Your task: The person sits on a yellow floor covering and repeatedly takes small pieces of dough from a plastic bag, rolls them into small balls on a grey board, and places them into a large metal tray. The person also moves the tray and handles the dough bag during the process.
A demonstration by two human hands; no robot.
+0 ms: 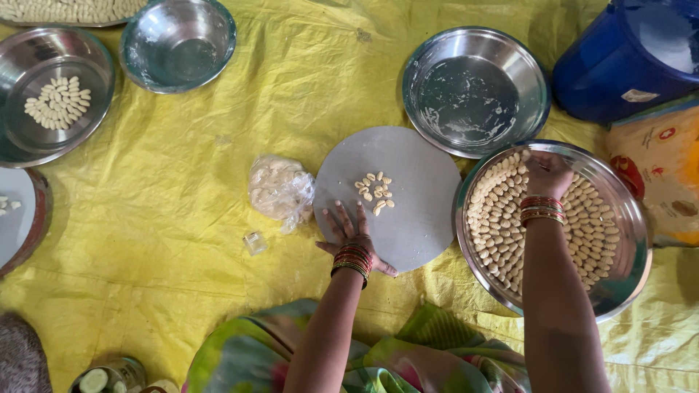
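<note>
On a yellow plastic sheet [182, 240] spread over the floor, a person's left hand [352, 231] lies flat, fingers spread wide and holding nothing, on the near edge of a round grey board [422, 218]. Just beyond its fingertips, near the board's middle, sits a small cluster of pale shaped dough pieces [375, 192]. To the right of the board and touching its rim, a wide steel tray [626, 218] carries curved rows of the same pieces; the right hand [546, 175] reaches down into the tray's far side with fingers curled, and whether it grips a piece cannot be told. Just left of the board lies a crumpled clear plastic bag of dough [280, 189], with a small clear cup [255, 242] beside it on the near side. Beyond the board stands a steel bowl [475, 91] streaked with white residue. Far right of the board, a blue plastic drum [633, 54] bears a small pale label, and below it rests a yellow printed package [659, 167] with red marks. Well to the left of the board are a steel plate with a few rows of pieces [51, 94] and another steel bowl [178, 44]. Open sheet runs between the bag and those left-hand vessels.
</note>
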